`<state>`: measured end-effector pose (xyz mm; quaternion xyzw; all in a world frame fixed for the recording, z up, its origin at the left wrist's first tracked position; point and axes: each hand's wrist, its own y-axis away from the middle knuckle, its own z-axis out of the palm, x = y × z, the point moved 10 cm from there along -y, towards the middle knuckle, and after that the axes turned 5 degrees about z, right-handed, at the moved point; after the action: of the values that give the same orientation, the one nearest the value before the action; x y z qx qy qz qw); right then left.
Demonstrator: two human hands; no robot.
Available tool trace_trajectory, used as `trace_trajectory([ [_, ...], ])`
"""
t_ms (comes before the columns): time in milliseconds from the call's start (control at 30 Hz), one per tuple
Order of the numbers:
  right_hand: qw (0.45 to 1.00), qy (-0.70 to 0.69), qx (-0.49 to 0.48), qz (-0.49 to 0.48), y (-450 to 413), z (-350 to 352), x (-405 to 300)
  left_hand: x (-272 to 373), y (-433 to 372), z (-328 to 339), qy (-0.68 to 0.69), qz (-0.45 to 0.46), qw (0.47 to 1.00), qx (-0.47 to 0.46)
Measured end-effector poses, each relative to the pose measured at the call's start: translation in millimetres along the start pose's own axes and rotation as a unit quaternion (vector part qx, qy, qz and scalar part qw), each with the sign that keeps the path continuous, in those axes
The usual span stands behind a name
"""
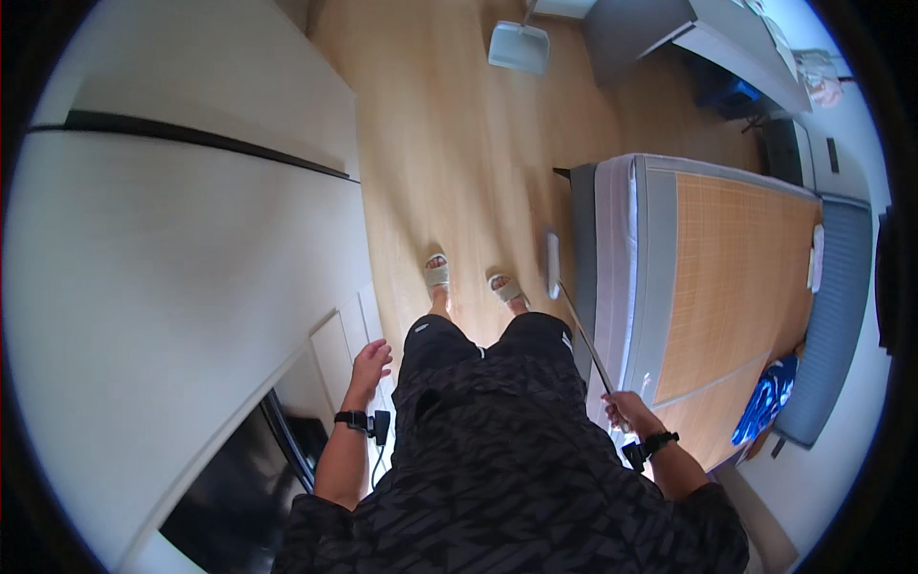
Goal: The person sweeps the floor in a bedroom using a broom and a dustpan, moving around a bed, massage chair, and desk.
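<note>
My right hand grips the thin handle of a broom at my right side. The broom's pale, narrow head is on the wood floor, between my slippered foot and the side of the bed. On the other side of my body, my left hand hangs with nothing in it, its fingers loosely bent and apart. White cabinet fronts are nearest to that hand. Farther ahead, a light grey dustpan rests on the floor with its long handle upward.
A tall white wardrobe lines the left side. The bed carries a woven mat, a grey headboard cushion and a blue patterned cloth. A grey desk stands at the far right, beyond a bed leg.
</note>
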<state>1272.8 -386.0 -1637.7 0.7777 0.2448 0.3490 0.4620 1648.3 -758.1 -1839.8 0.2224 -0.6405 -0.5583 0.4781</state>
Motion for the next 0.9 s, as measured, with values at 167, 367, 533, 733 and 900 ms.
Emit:
trace_trajectory([
  [167, 0.983, -0.167, -0.074, 0.034, -79.8, 52.1, 58.8, 22.9, -25.8, -7.0, -0.066, -0.029, 0.996, -0.045],
  [367, 0.890, 0.224, -0.053, -0.393, -79.2, 149.8, -115.9, 27.5, -27.0, -10.1, -0.085, -0.031, 0.995, -0.041],
  [533, 0.967, -0.185, -0.092, -0.147, -88.7, 233.0, -171.7, 34.2, -26.7, 0.2, -0.079, -0.036, 0.995, -0.041],
  [733, 0.959, -0.199, -0.140, -0.145, -50.1, 188.9, -187.7, 46.3, -12.9, 16.8, -0.088, -0.043, 0.994, -0.041],
  [900, 0.954, -0.213, -0.182, -0.107, -56.7, 107.7, -101.2, 53.5, -10.1, 33.2, -0.105, -0.029, 0.992, -0.063],
])
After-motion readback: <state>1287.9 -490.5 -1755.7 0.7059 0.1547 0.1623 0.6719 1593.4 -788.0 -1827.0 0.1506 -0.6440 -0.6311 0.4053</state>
